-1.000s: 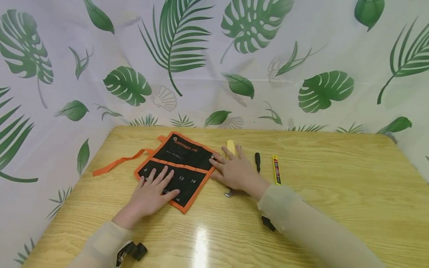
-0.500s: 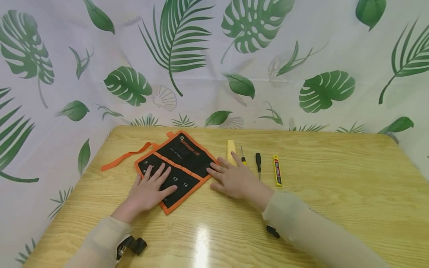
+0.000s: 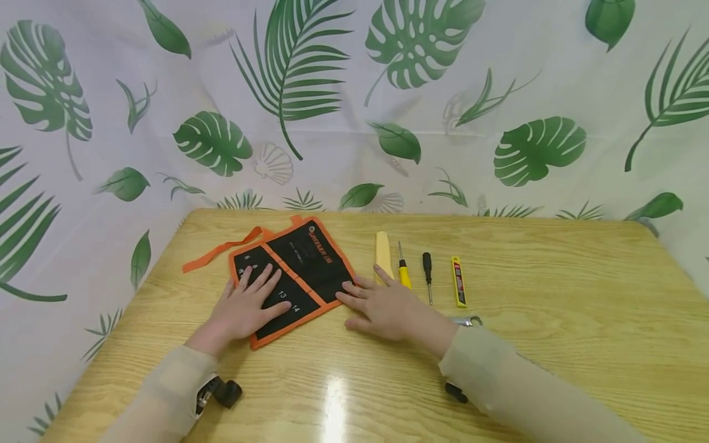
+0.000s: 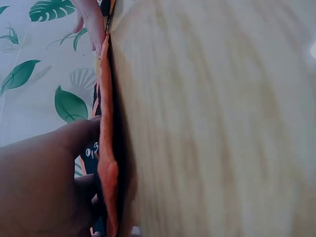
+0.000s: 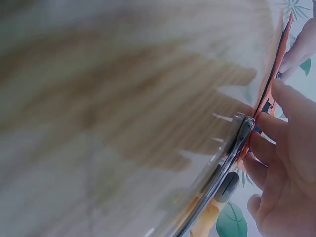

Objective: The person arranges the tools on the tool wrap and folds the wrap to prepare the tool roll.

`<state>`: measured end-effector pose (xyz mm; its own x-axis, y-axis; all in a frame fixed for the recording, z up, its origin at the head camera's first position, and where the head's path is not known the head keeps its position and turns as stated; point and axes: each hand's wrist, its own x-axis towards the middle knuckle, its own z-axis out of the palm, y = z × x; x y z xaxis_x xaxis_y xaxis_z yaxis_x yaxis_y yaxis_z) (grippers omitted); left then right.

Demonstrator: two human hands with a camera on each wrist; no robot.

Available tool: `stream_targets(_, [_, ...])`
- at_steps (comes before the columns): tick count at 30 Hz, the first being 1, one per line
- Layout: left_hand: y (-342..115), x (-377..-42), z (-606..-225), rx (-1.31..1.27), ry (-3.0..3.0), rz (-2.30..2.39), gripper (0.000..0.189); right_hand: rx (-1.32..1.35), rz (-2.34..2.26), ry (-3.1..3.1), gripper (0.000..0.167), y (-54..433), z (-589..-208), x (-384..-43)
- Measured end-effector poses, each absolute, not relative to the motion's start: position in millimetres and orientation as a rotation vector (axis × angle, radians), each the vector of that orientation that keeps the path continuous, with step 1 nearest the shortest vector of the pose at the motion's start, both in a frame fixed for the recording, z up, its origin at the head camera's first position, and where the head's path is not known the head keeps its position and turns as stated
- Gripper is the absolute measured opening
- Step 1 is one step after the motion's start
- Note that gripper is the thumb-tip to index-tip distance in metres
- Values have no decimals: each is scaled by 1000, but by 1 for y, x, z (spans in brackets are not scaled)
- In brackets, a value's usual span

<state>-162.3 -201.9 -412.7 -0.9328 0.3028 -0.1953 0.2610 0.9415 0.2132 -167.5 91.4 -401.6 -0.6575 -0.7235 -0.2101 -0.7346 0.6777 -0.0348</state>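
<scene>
A black fabric tool pouch [image 3: 312, 264] with orange trim and printed size numbers lies flat on the wooden table, turned at an angle. My left hand [image 3: 240, 307] rests on its pocket side, fingers spread. In the left wrist view, the thumb lies over the pouch's orange edge [image 4: 106, 168]. At the pouch's right corner, my right hand [image 3: 388, 307] touches the trim with extended fingertips. A wrench [image 3: 469, 321] lies mostly hidden beneath my right forearm, its ring end showing; the right wrist view has its shiny shaft [image 5: 217, 182] beside my fingers.
Beyond my right hand lie a pale yellow long object [image 3: 383, 249], a yellow-handled screwdriver [image 3: 404, 274], a black-handled screwdriver [image 3: 427, 267] and a narrow yellow packet [image 3: 458, 282]. An orange strap [image 3: 221, 249] trails left from the pouch. A leaf-print cloth [image 3: 332, 141] hangs behind the table.
The pouch has turned clockwise under my hands, its strap shifting right. My right hand has come slightly nearer, uncovering the yellow-handled screwdriver and the wrench's ring end; the wrench's open end is now covered.
</scene>
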Motion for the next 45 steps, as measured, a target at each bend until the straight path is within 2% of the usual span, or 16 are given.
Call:
stream_targets(29, [-192,-189,-417,402,2864,120,77,-1235,86,2634,65,81,-394,-136])
stream_targets(45, [-188,-191,-413,399,2856,157,76,-1260,141,2646,61,78,-393,-129])
